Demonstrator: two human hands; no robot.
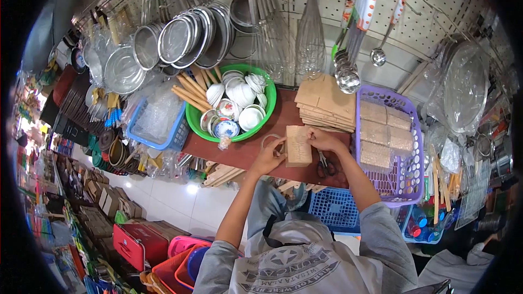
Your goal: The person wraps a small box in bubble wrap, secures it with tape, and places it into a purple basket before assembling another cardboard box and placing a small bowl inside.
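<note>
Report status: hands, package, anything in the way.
Left hand, right hand on brown package, opposite sides. Scissors close by right hand. Brown stack just beyond.

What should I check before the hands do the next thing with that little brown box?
1. Left hand and right hand both at the little brown box: ok, one on each side.
2. Box shut properly all round: cannot tell, the hands and the angle hide parts.
3. Scissors well away from fingers: not ok, they lie close by the right hand.
4. Space left in the purple basket: ok, wrapped packs don't fill it.
5. Green bowl of dishes apart from the hands: ok, there's a gap.
</note>
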